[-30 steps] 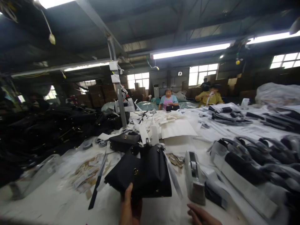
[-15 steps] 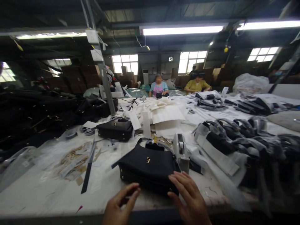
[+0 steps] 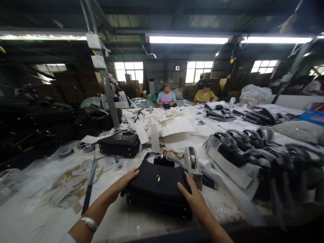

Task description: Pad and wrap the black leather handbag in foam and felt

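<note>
A black handbag (image 3: 158,184) with a small gold clasp lies on the white table (image 3: 121,219) in front of me. My left hand (image 3: 124,182) rests on the bag's left end, fingers stretched out along it. My right hand (image 3: 193,197) lies flat on the bag's right end, fingers extended. Neither hand grips anything. A wristwatch (image 3: 88,222) shows on my left wrist.
A second black handbag (image 3: 118,145) sits behind on the left. A tape dispenser (image 3: 193,165) stands just right of the bag. Wrapped bags (image 3: 253,155) crowd the right side, dark bags (image 3: 50,125) the left. White paper sheets (image 3: 177,130) lie mid-table. Two people sit at the far end.
The bag was held up a second ago; it now lies on the table. Both hands have moved forward from the table edge onto the bag's two ends.
</note>
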{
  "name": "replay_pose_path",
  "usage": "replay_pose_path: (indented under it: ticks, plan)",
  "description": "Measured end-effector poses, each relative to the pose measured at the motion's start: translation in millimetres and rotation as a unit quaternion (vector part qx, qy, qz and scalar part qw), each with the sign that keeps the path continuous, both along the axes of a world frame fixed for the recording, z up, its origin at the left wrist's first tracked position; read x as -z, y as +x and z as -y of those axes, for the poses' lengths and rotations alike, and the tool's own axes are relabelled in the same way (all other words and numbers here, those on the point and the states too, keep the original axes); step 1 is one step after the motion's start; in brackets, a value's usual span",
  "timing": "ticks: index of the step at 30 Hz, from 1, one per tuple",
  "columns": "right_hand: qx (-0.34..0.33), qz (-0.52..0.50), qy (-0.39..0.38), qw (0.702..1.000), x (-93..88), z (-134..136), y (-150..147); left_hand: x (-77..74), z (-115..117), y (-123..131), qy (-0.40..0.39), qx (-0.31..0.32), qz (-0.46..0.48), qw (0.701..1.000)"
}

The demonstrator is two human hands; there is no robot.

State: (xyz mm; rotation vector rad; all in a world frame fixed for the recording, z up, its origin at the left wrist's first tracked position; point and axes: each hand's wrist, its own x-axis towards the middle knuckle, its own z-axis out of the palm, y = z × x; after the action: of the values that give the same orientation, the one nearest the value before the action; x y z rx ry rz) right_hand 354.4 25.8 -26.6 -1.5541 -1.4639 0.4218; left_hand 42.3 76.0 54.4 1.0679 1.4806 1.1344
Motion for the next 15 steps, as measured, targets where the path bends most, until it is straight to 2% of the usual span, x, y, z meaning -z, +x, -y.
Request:
replay_pose_path:
  ticks: [3, 5, 8, 11, 15]
  plan:
    - [-0.006, 0.002, 0.044, 0.999, 4.3, 15, -7, 4.8, 19, 0, -0.01, 0.012, 0.02, 1.0]
    - [-0.042, -0.007, 0.081, 0.996, -5.4, 25, -11, 7.8, 33, -2, 0.012, 0.008, 0.038, 0.999]
    - [-0.117, 0.001, 0.158, 0.981, -23.8, 34, -13, 17.7, 59, -5, 0.075, -0.035, 0.068, 0.994]
    - [-0.147, 0.072, 0.215, 0.963, -27.6, 36, -10, 39.1, 88, -7, 0.146, -0.081, 0.044, 0.985]
    - [-0.149, 0.147, 0.292, 0.933, -15.3, 42, -9, 72.3, 124, -6, 0.151, -0.124, 0.011, 0.981]
